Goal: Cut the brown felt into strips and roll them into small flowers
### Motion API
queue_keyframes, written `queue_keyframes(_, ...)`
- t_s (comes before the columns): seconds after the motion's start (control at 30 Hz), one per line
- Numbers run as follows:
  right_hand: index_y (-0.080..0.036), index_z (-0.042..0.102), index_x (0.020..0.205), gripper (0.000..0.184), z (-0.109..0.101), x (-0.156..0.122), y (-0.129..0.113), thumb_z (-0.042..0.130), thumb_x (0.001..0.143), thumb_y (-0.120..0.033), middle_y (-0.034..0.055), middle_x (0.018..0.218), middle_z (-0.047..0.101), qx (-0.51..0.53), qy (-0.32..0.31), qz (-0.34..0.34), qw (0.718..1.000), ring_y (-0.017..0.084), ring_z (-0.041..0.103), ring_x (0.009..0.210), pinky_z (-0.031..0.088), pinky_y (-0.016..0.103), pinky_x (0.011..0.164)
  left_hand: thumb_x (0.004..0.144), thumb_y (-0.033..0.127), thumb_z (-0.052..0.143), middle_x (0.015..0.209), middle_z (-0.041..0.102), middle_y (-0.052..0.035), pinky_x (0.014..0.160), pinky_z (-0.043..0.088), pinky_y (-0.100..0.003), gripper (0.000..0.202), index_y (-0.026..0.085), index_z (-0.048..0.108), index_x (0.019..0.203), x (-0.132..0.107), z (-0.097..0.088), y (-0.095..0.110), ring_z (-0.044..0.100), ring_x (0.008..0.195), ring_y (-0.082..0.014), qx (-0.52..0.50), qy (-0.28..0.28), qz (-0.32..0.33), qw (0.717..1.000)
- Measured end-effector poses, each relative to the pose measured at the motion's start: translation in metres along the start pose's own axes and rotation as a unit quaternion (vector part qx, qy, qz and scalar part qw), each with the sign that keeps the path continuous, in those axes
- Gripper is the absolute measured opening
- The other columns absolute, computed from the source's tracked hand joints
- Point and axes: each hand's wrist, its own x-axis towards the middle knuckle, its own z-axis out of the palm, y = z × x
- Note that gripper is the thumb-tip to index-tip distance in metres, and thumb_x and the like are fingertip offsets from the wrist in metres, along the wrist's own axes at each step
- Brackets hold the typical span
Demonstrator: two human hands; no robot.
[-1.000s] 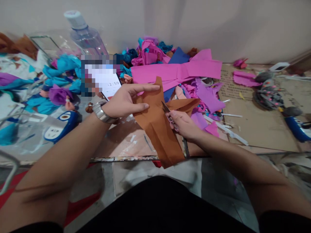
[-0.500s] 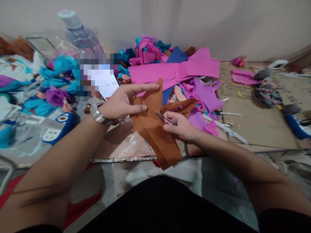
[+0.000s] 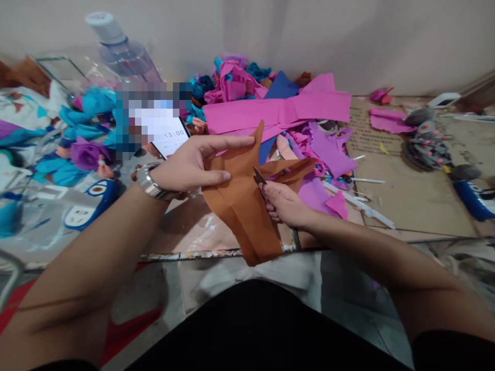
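Note:
My left hand [image 3: 197, 164] grips a piece of brown crepe paper [image 3: 245, 206] at its left part, thumb on top and forefinger stretched along the upper edge. The sheet hangs in creased strips, and its lower end reaches past the table edge. In my right hand [image 3: 285, 203] is a small pair of scissors [image 3: 260, 178], fingers wrapped round the handles. The blades point up and left over the brown paper, slightly apart. Most of the handles are hidden in the fingers.
Pink paper strips [image 3: 251, 117] and purple scraps [image 3: 330, 154] lie beyond my hands. A phone [image 3: 166, 133], a water bottle [image 3: 127, 59] and blue paper flowers [image 3: 62, 170] are on the left. On the right, cardboard [image 3: 406, 196] bears a dark pincushion-like bundle [image 3: 425, 149].
The scissors have turned from pointing left to pointing more upward, and their blades are parted. The brown paper's lower end has shifted left. My left hand keeps its hold.

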Motion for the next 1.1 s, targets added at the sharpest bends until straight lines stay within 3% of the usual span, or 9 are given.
queue_keyframes(0.17,-0.026,0.047,0.095,0.061,0.001,0.000,0.002,0.055,0.090,-0.086,-0.0128,0.059,0.027,-0.002,0.041,0.027,0.999,0.007,0.023,0.044,0.022,0.016,0.041,0.078,0.040,0.091,0.162,0.054,0.0030,0.131,0.040,-0.059,0.075,0.034,0.064,0.148,0.000,0.002,0.000,0.042,0.158,-0.0362,-0.003,-0.003,-0.012,1.000)
queue_keyframes(0.43,-0.025,0.047,0.089,0.060,0.005,0.000,-0.004,0.052,0.093,-0.085,-0.0102,0.062,0.031,-0.004,0.041,0.034,0.999,0.007,0.029,0.044,0.024,0.017,0.041,0.079,0.042,0.091,0.159,0.058,-0.0065,0.128,0.045,-0.057,0.072,0.027,0.068,0.146,-0.001,0.007,0.010,0.052,0.151,-0.0391,0.000,0.029,-0.027,0.999)
queue_keyframes(0.63,-0.025,0.046,0.088,0.061,0.003,0.001,-0.001,0.056,0.090,-0.085,-0.0094,0.064,0.037,0.008,0.051,0.040,0.998,0.006,0.032,0.045,0.024,0.016,0.041,0.080,0.045,0.090,0.162,0.055,0.0008,0.129,0.044,-0.056,0.074,0.032,0.065,0.149,0.000,0.006,0.010,0.049,0.153,-0.0367,-0.005,0.015,-0.020,1.000)
queue_keyframes(0.8,-0.024,0.046,0.082,0.065,0.004,0.002,-0.003,0.060,0.086,-0.087,-0.0110,0.060,0.030,0.023,0.056,0.054,0.997,0.005,0.025,0.044,0.020,0.016,0.040,0.079,0.042,0.091,0.161,0.056,-0.0005,0.128,0.045,-0.055,0.075,0.033,0.065,0.148,-0.001,0.006,0.010,0.048,0.154,-0.0378,-0.002,0.020,-0.024,1.000)
queue_keyframes(1.0,-0.023,0.044,0.080,0.066,0.005,0.004,-0.003,0.066,0.083,-0.086,-0.0128,0.056,0.027,0.054,0.035,0.050,0.997,0.004,0.019,0.042,0.016,0.015,0.040,0.075,0.038,0.093,0.159,0.058,-0.0089,0.126,0.047,-0.055,0.074,0.026,0.070,0.144,0.000,0.010,0.017,0.051,0.150,-0.0408,-0.002,0.045,-0.039,0.998)
queue_keyframes(1.1,-0.023,0.044,0.080,0.066,0.004,0.004,0.000,0.067,0.083,-0.086,-0.0128,0.057,0.027,0.066,0.036,0.048,0.996,0.003,0.018,0.042,0.015,0.015,0.040,0.077,0.038,0.092,0.160,0.057,-0.0066,0.128,0.045,-0.055,0.074,0.028,0.068,0.146,0.000,0.009,0.016,0.050,0.152,-0.0388,-0.001,0.036,-0.031,0.999)
